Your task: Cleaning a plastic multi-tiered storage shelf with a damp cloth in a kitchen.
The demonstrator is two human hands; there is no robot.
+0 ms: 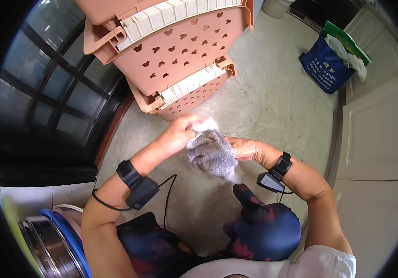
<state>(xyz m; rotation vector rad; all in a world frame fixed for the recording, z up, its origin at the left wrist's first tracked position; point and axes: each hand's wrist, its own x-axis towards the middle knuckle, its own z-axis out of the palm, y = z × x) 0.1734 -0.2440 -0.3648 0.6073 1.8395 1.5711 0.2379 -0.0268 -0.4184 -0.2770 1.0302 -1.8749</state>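
A grey, furry small animal, most likely a rabbit, with a white patch at its upper end, is held above the tiled floor between both hands. My left hand grips the animal at its white, upper part, with the fingers closed on the fur. At its right side, my right hand presses against the grey body; its fingertips are partly hidden behind the fur. The animal's head and legs cannot be told apart clearly.
Stacked pink plastic pet baskets with white slatted parts stand ahead. A blue bag rests by white cabinets at the right. A dark paned door is at the left, with metal pans below it.
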